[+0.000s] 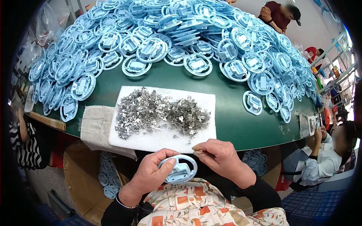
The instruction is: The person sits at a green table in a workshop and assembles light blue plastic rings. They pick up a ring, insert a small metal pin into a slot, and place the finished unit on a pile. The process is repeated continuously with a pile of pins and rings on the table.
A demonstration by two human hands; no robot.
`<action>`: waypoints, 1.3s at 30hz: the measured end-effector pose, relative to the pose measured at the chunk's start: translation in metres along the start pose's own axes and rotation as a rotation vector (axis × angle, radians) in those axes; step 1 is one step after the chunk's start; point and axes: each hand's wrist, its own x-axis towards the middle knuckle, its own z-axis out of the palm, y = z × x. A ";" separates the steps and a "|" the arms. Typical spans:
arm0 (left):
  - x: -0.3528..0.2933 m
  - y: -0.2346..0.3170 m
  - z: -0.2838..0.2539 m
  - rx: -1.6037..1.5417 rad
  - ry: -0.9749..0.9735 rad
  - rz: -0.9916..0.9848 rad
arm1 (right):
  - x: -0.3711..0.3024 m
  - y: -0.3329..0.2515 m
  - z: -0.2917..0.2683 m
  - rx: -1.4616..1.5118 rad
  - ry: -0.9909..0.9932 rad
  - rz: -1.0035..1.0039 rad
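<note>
apron (196, 211); left hand (151, 170) grips blue wheel (181, 173) by left rim

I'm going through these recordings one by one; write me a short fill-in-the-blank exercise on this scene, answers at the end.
1. A light-blue wheel-shaped plastic part is held in the person's ____ hand.
2. The foam sheet under the heaped small metal pieces is ____ in colour.
3. The tabletop beneath the foam sheet is ____ in colour.

Missing words: left; white; green.
</note>
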 end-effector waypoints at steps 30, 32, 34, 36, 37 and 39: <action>0.031 0.021 0.039 0.210 0.010 0.098 | -0.010 -0.009 -0.030 0.707 0.031 0.453; 0.029 0.016 0.036 0.021 0.063 0.071 | -0.013 -0.016 -0.031 0.649 0.105 0.409; 0.028 0.018 0.032 -0.028 0.060 0.070 | -0.021 -0.014 -0.031 0.490 0.148 0.335; 0.027 0.018 0.031 -0.069 0.104 0.087 | -0.021 -0.020 -0.027 0.319 0.178 0.237; 0.028 0.015 0.031 -0.068 0.120 0.124 | -0.020 -0.024 -0.025 0.234 0.188 0.180; 0.028 0.012 0.030 -0.080 0.145 0.162 | -0.019 -0.027 -0.018 0.119 0.199 0.097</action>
